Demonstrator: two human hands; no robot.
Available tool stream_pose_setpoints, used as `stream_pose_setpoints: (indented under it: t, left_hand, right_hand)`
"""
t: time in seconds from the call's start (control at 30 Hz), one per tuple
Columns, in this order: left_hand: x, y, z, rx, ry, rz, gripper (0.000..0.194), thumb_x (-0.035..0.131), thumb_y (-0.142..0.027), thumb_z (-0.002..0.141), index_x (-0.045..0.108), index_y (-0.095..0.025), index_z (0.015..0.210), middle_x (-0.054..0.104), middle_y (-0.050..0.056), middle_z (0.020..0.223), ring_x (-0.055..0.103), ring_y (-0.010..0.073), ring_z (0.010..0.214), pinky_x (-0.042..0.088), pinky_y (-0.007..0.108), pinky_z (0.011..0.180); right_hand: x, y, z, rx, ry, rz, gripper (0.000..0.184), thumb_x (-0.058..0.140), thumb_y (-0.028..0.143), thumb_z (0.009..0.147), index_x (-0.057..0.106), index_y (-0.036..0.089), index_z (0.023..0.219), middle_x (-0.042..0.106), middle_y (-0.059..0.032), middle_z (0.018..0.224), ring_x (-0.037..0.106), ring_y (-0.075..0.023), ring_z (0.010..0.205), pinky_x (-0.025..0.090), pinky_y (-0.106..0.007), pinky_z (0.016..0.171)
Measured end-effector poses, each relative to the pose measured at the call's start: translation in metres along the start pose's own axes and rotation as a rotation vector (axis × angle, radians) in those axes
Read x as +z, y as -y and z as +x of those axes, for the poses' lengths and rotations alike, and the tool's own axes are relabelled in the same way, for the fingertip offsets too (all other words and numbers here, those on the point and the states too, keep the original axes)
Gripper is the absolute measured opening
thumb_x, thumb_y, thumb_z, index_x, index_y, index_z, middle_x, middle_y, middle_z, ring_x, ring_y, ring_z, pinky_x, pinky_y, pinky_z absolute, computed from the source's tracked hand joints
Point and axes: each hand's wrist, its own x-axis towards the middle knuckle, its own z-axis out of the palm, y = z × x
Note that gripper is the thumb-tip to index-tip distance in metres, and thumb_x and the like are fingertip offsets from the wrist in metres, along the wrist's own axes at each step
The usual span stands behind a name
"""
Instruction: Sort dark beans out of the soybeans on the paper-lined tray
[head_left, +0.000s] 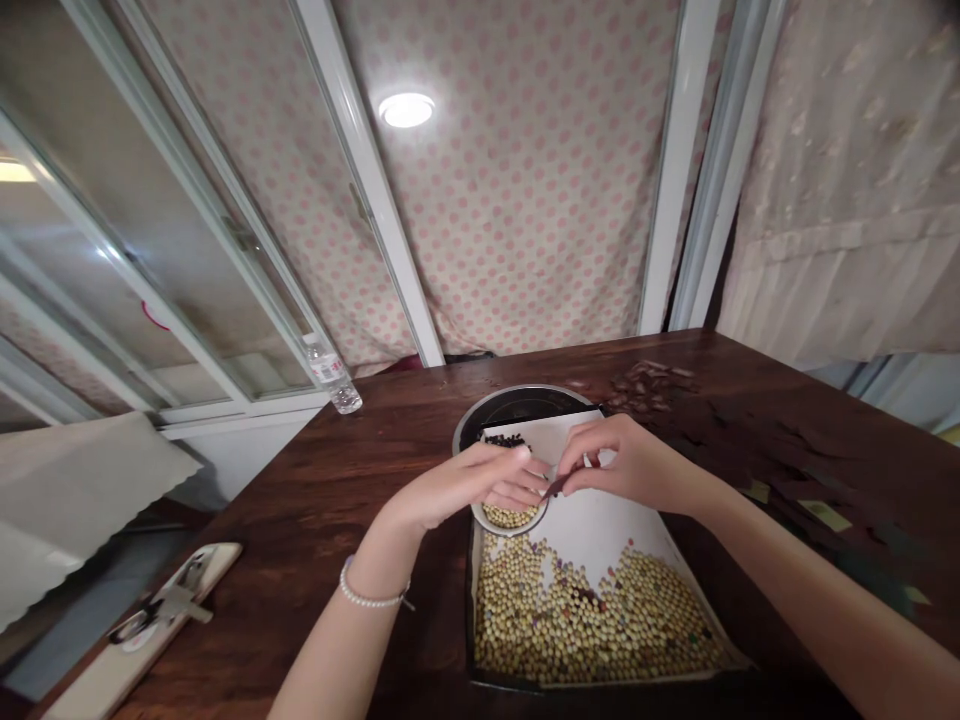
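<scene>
My right hand (611, 458) is closed in a pinch on a small dark reddish-brown flat piece (556, 487) above the tray. Close beside it, palm down, my left hand (502, 478) has its fingers stretched out; their tips reach the dark piece, and I cannot tell whether they grip it. Under the left hand sits a small round bowl (512, 532) of pale yellow bean-like balls, partly hidden. Both hands are over a dark-rimmed tray (471, 610) lined with white paper (600, 530). Many pale yellow balls (577, 635) cover its near half, with a few coloured ones among them.
Behind the tray lies a round black pan (517, 403), and small black bits (507, 440) are near the bowl. Dark brown pieces (652, 385) are heaped at the back right, with more scattered rightward. A water bottle (334, 375) stands back left; keys (176, 605) lie left.
</scene>
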Motion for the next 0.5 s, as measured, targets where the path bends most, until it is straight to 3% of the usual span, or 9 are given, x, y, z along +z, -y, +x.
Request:
stream_pose_setpoints:
  t: [0.1, 0.23, 0.3, 0.37, 0.4, 0.43, 0.5]
  left_hand:
    - [-0.001, -0.005, 0.013, -0.058, 0.125, 0.095, 0.038, 0.059, -0.04, 0.08, 0.063, -0.012, 0.106, 0.068, 0.012, 0.099, 0.065, 0.0213, 0.094, 0.053, 0.031, 0.081]
    - [-0.004, -0.011, 0.025, 0.044, 0.189, 0.137, 0.028, 0.067, -0.028, 0.074, 0.066, -0.011, 0.097, 0.069, 0.013, 0.095, 0.066, 0.0193, 0.088, 0.052, 0.03, 0.079]
    - [-0.011, -0.015, 0.026, 0.093, 0.17, 0.156, 0.028, 0.069, -0.02, 0.071, 0.066, -0.012, 0.098, 0.069, 0.012, 0.099, 0.065, 0.0188, 0.091, 0.05, 0.032, 0.084]
    - [-0.02, -0.022, 0.021, 0.111, 0.106, 0.154, 0.031, 0.07, -0.015, 0.069, 0.065, -0.013, 0.1, 0.07, 0.011, 0.099, 0.065, 0.0189, 0.091, 0.051, 0.032, 0.083]
    - [-0.025, -0.025, 0.018, 0.151, 0.057, 0.144, 0.033, 0.07, -0.013, 0.068, 0.064, -0.014, 0.1, 0.07, 0.01, 0.099, 0.066, 0.0193, 0.091, 0.052, 0.032, 0.081]
    - [-0.03, -0.029, 0.013, 0.183, 0.011, 0.151, 0.032, 0.069, -0.012, 0.069, 0.063, -0.013, 0.101, 0.069, 0.011, 0.101, 0.065, 0.0197, 0.094, 0.051, 0.032, 0.083]
    - [-0.038, -0.036, 0.002, 0.295, -0.122, 0.18, 0.031, 0.069, -0.012, 0.07, 0.062, -0.013, 0.101, 0.068, 0.011, 0.103, 0.063, 0.0213, 0.099, 0.05, 0.032, 0.085]
  right_hand:
    - [-0.003, 0.014, 0.006, -0.219, 0.001, -0.26, 0.016, 0.057, 0.018, 0.081, 0.067, 0.017, 0.069, 0.061, -0.0005, 0.065, 0.052, -0.0106, 0.064, 0.039, -0.025, 0.062]
    - [0.002, 0.017, 0.013, -0.344, -0.031, -0.358, 0.015, 0.055, 0.012, 0.082, 0.064, 0.016, 0.071, 0.061, -0.0011, 0.071, 0.052, -0.011, 0.07, 0.039, -0.026, 0.069]
    - [0.004, 0.014, 0.014, -0.289, -0.179, -0.319, 0.003, 0.062, 0.015, 0.077, 0.062, 0.016, 0.08, 0.062, -0.0021, 0.079, 0.053, -0.0119, 0.075, 0.04, -0.025, 0.069]
    - [0.005, 0.007, 0.013, -0.163, -0.331, -0.259, 0.014, 0.067, 0.022, 0.073, 0.06, 0.014, 0.083, 0.06, -0.0018, 0.078, 0.053, -0.0114, 0.072, 0.041, -0.023, 0.065]
    - [0.006, 0.003, 0.012, -0.094, -0.346, -0.219, 0.015, 0.066, 0.024, 0.073, 0.059, 0.014, 0.081, 0.06, -0.0008, 0.074, 0.053, -0.0106, 0.068, 0.041, -0.023, 0.063]
    - [0.007, -0.002, 0.011, -0.033, -0.296, -0.174, 0.013, 0.064, 0.026, 0.075, 0.059, 0.015, 0.079, 0.06, 0.0, 0.071, 0.053, -0.0098, 0.064, 0.041, -0.022, 0.06]
    - [0.014, -0.013, 0.006, 0.044, -0.035, -0.094, 0.008, 0.06, 0.023, 0.077, 0.061, 0.016, 0.075, 0.063, 0.0006, 0.067, 0.054, -0.0091, 0.061, 0.04, -0.021, 0.056]
